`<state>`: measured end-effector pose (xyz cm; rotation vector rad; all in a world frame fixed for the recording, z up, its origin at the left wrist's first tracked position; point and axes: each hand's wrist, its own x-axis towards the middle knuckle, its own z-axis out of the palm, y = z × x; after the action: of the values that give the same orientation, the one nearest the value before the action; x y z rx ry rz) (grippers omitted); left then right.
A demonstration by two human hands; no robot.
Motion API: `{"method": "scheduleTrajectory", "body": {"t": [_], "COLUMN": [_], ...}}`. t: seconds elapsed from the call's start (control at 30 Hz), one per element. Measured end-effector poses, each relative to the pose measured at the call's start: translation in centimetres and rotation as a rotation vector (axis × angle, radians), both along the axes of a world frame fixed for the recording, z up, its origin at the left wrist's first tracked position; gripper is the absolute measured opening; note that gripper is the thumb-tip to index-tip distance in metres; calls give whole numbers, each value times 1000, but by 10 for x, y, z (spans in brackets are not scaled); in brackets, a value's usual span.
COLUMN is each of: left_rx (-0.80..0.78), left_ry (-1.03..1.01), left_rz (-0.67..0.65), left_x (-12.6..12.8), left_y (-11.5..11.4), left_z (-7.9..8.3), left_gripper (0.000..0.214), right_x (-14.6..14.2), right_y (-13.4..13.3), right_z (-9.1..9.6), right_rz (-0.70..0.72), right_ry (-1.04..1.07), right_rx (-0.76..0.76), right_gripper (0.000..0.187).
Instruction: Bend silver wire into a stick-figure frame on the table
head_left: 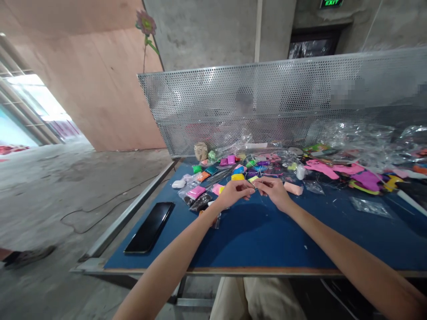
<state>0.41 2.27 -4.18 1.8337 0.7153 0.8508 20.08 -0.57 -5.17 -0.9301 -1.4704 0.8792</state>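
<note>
Above the blue tabletop (253, 242), my left hand (235, 192) and my right hand (272, 190) meet almost fingertip to fingertip. Both are closed in a pinch. Something small and thin seems to sit between the fingertips, too small to name. Just behind them lie a yellow packet (238, 177) and a small pale yellow-green piece (253, 178). A peach-coloured roll (293, 188) rests to the right of my right hand. Left of my left hand are a pink packet (196, 192) and a black packet (201, 202) in clear plastic.
A black phone (149, 227) lies at the table's left. Pink cut-out pieces (322, 169), a purple piece (366, 180) and crumpled clear bags (360, 135) cover the back right. Behind stands a perforated metal panel (213, 95), with a flower (146, 23) at its left corner. Someone's foot (30, 256) shows at far left.
</note>
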Motion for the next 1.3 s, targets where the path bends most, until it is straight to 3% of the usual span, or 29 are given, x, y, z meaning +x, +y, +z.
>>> {"method": "scheduleTrajectory", "body": {"t": [0.3,0.53,0.77,1.0,1.3], "left_rx": [91,207,153,79,120], "left_ry": [79,62,-4,-9,-28], "left_rz": [-21,67,122,190,232], "left_x": [4,8,5,8,13], "left_y": [-5,-4,1,-1,-5], "left_z": [0,-2,1,-2,-1], "left_gripper": [42,39,37,39,36], "right_x": [5,2,3,7,3], "right_y": [4,2,-1,8,9], "right_z": [3,4,8,1,-1], "right_rz": [-69,-5,-20,-94,-106], "right_ry": [65,145,156,210,300], "right_rx": [8,-34,4,3,-48], "right_gripper": [26,27,26,25,27]}}
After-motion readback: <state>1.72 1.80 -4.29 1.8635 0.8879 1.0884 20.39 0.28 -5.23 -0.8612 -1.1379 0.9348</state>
